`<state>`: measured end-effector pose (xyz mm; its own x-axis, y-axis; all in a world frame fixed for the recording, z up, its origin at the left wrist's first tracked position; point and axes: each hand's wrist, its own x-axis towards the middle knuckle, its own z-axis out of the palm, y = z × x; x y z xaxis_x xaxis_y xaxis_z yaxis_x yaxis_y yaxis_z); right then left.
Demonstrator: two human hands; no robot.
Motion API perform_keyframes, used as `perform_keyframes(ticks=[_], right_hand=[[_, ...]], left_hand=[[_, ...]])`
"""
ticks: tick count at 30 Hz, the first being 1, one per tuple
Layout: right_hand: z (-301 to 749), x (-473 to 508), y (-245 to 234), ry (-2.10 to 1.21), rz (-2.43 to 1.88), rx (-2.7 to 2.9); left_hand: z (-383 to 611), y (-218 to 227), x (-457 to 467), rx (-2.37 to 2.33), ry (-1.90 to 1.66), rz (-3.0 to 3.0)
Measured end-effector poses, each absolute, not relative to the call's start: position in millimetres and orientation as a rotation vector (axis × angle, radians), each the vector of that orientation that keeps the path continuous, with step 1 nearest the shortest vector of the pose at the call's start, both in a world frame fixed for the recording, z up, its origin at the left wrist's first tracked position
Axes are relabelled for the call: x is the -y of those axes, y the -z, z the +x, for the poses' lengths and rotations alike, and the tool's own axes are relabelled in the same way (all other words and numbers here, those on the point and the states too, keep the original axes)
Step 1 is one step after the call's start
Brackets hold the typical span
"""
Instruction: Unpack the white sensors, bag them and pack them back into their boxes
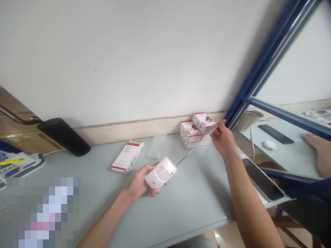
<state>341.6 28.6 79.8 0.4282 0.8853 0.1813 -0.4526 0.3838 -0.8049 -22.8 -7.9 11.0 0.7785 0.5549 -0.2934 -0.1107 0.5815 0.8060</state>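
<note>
The white device (160, 172) is held up over the grey surface (178, 210), in the left hand (140, 182), whose thumb lies along its near side while the other fingers wrap beneath; the right hand (224, 137) is pinching the far end of a thin rod (186, 155), thumb against forefinger, out near the small boxes (191, 134); the rod runs in a straight slant down to the upper edge of the device, dark at that end and paler toward the fingers, and whether it enters the casing or passes behind it cannot be told from here; the step in hand seems to be handling the rod at full reach while the device is steadied, so the left grip ought to be firm but light, clear of the smooth front window; the right hand would do best to work along the rod's own line, since a sideways pull could bend something so slender or strain it where it meets the casing; a slow, even motion suits it better than a jerk; the elbow wants room beside the blue frame (271, 112), and the fingertips should pass clear of the boxes, which a careless swing might knock.
</note>
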Motion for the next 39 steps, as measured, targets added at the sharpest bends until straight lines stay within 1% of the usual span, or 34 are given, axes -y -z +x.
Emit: perform_keyframes(ticks=[4, 6, 16, 23, 32, 39], right_hand=[[337, -30, -75, -0.832, -0.761, 0.669], [333, -30, -75, -0.831, -0.744, 0.632], [331, -30, -75, -1.065, -0.578, 0.555], [339, -33, -72, -0.950, -0.599, 0.483], [343, -37, -60, -0.866, -0.703, 0.529], [339, -36, -62, -0.845, -0.679, 0.546]], left_hand=[[-20, -13, 7, -0.547, -0.442, 0.866], [-20, -14, 6, -0.545, -0.444, 0.845], [-20, -11, 2, -0.469, -0.439, 0.815], [-14, -17, 5, -0.487, -0.406, 0.816], [-14, -13, 8, -0.501, -0.451, 0.828], [-13, -15, 9, -0.492, -0.458, 0.845]])
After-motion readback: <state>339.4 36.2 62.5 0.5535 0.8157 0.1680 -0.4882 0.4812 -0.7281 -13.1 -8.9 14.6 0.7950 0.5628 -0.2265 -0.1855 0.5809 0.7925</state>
